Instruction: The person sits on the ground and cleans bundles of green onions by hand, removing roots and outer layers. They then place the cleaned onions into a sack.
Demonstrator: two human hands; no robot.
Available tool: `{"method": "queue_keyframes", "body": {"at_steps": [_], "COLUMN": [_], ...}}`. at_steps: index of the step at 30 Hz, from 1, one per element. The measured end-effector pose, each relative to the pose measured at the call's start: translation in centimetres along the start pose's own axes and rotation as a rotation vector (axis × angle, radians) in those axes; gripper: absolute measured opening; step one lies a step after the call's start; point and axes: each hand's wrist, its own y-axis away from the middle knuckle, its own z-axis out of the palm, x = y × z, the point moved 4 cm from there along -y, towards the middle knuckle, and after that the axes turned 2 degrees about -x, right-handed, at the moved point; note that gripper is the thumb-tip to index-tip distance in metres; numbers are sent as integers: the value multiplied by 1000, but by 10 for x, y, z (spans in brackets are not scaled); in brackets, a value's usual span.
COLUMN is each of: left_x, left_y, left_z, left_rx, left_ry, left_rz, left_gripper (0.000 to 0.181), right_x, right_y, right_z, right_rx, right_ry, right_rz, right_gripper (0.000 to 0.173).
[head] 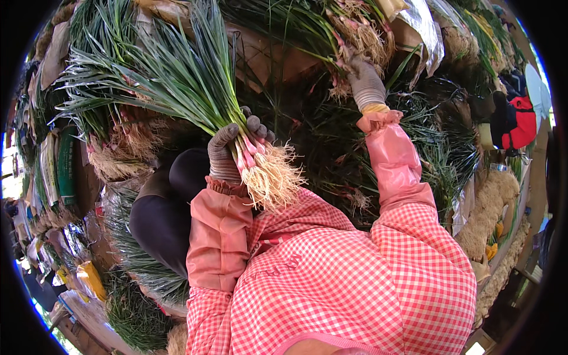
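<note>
My left hand (233, 144), in a grey-brown knit glove, grips a bunch of green-leaved allium plants (222, 102) near their pinkish stem bases. The pale roots (275, 177) fan out below the fist, towards my checked smock. The long leaves spread to the upper left. At the upper right my right hand (361, 77), also gloved, reaches to the reddish stems and roots of more such plants (355, 37). Those roots partly cover its fingers, so whether it holds any cannot be told. Loose leaves and a few stalks lie on the dark ground between my hands.
More rooted bunches (120, 151) lie left of the held one. Leafy heaps (151, 248) are beside my bent knee (164, 222). A person in red and dark clothing (519, 120) is at the far right, near a root-covered pile (488, 213). Silvery sheeting (419, 31) lies at the upper right.
</note>
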Motion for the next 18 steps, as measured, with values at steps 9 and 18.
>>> {"method": "queue_keyframes", "body": {"at_steps": [9,18], "left_x": [-5,-13], "left_y": [6,3], "left_z": [1,-30], "left_rx": [119,249], "left_ry": [-8,-215], "left_rz": [-168,-316], "left_gripper": [39,42], "right_x": [-84,-119], "right_y": [67,107], "right_z": [12,-5], "right_rx": [-202,-513], "right_ry": [23,-555], "right_rz": [-442,-600], "right_gripper": [15,25]}}
